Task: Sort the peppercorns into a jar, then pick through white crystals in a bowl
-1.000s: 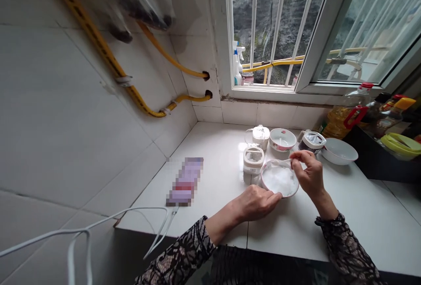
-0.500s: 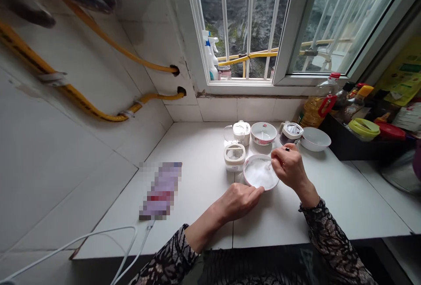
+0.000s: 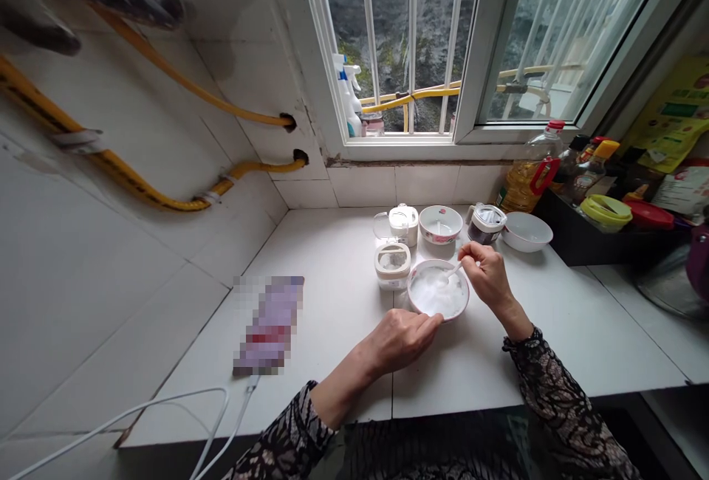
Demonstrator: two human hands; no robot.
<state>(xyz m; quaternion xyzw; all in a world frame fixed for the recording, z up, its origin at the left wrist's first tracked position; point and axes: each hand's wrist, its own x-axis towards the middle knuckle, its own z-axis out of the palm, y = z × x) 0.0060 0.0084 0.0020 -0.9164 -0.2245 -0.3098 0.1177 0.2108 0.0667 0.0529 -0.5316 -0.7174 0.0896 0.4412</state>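
Observation:
A white bowl (image 3: 466,300) with a pinkish rim stands on the counter, filled with a white substance (image 3: 435,292). My left hand (image 3: 405,337) grips the near edge of this bowl, thumb and fingers pinched on the rim. In my right hand (image 3: 485,275) is a white spoon (image 3: 454,271), held by the handle with its tip in the white substance. Just left of the bowl sits a lidded seasoning jar (image 3: 393,267). Behind it are another white jar (image 3: 404,224) with its clear lid raised and a flowered bowl (image 3: 440,225).
A dark-filled jar (image 3: 486,224) and a white bowl (image 3: 527,232) stand at the back right, near an oil bottle (image 3: 526,177) and a black rack (image 3: 570,232) of condiments. On the left lies a blurred purple object (image 3: 269,326) with a white cable (image 3: 224,406).
My right hand has turned and drawn slightly back from the bowl, so more of the spoon shows. My left hand stays on the rim. The view has shifted slightly.

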